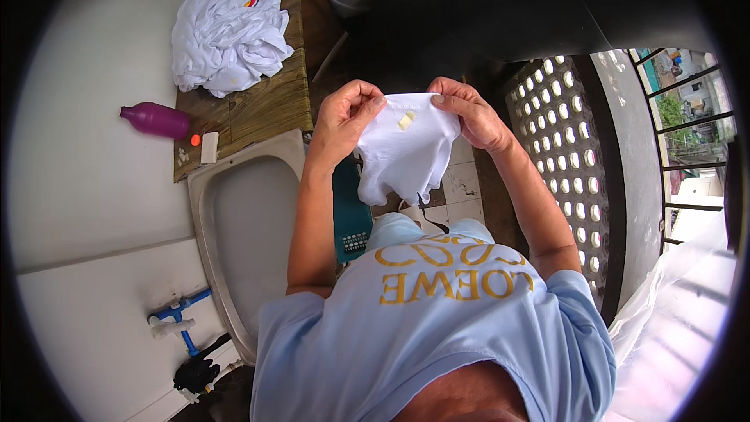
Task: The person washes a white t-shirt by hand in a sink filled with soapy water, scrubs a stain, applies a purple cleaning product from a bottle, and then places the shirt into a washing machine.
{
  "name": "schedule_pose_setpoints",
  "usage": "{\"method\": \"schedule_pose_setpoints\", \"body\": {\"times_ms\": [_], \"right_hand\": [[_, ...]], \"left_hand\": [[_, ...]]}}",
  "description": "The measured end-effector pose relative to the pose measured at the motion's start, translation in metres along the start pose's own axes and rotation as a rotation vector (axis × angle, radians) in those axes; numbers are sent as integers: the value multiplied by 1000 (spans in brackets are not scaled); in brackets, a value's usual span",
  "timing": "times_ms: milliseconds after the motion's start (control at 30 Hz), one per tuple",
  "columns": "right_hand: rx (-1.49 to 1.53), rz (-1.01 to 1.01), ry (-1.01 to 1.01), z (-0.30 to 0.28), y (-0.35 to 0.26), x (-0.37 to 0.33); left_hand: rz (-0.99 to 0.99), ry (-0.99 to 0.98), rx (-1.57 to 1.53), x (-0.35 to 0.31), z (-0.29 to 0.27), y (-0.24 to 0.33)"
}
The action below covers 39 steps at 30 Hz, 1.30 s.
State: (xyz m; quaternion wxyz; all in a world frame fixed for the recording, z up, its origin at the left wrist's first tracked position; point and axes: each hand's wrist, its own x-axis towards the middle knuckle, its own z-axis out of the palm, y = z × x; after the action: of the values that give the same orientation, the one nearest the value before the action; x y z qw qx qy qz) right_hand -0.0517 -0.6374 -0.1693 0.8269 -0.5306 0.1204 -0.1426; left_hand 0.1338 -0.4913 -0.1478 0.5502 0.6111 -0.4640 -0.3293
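Two hands hold one white cloth (406, 152) up over the gap between the sink (242, 219) and the block wall (558, 133). The cloth hangs down from its top edge, which runs left to right between the grips. Left hand (344, 117) and right hand (469, 113) each pinch a top corner, fingers closed on the fabric, equally near. A small tan label (406, 119) sits midway between them.

white wall (94, 180) – grey sink (242, 219) | wooden counter (258, 105) | barred window (691, 133) – daylight
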Motion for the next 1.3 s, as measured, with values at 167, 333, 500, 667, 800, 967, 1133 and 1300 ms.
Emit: {"method": "schedule_pose_setpoints", "body": {"times_ms": [167, 333, 500, 667, 800, 967, 1133, 1300], "right_hand": [[-85, 36, -16, 8, -24, 26], [-228, 35, -62, 12, -66, 44], [-185, -102, -179, -4, -126, 46], [-5, -275, -269, -48, -189, 20], [-80, -326, -29, -65, -198, -1], [-480, -112, 116, -49, -167, 1], [-1038, 26, -165, -3, -115, 19], [-845, 77, -159, -23, -158, 4]], "left_hand": [[42, -56, 25, 10, -26, 0], [44, -241, 35, 24, -44, -10], [-112, -186, 19, 24, -37, -44], [-90, -159, 153, 16, -28, -80], [113, 22, 71, 13, -37, -65], [322, -118, 286, 49, -6, 7], [407, -211, 432, 78, 31, 54], [193, -312, 351, 62, 29, 53]]}}
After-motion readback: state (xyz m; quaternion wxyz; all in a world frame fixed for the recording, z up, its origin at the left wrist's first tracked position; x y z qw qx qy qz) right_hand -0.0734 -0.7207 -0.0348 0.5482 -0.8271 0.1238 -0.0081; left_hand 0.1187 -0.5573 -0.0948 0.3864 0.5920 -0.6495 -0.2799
